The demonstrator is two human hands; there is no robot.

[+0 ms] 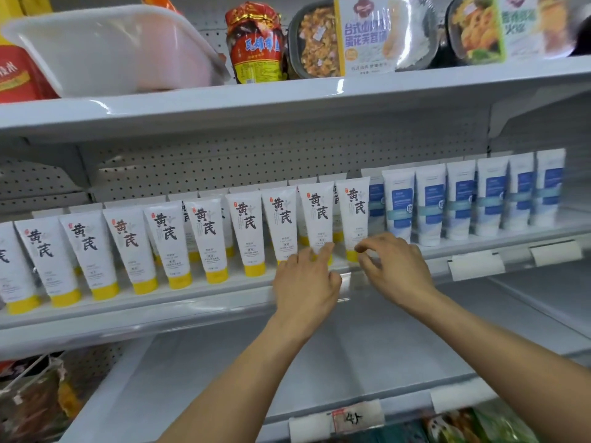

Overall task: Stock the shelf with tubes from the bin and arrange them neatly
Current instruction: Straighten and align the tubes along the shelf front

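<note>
Several white tubes with yellow caps (208, 238) stand cap-down in a row along the middle shelf (160, 302). To their right stands a row of white and blue tubes (460, 199). My left hand (305, 282) reaches to the base of the yellow-capped tubes near the row's right end, fingers spread and touching their lower ends. My right hand (395, 266) hovers at the yellow cap of the rightmost tube (353, 212), fingertips pinched close, gripping nothing that I can see. A white plastic bin (108, 49) sits tilted on the top shelf at the left.
On the top shelf stand a red-wrapped jar (254, 43) and boxed ready meals (361, 36). Price label holders (476, 265) run along the middle shelf's edge. The lower shelf (351, 353) is bare, with snack packets (35, 398) below at the left.
</note>
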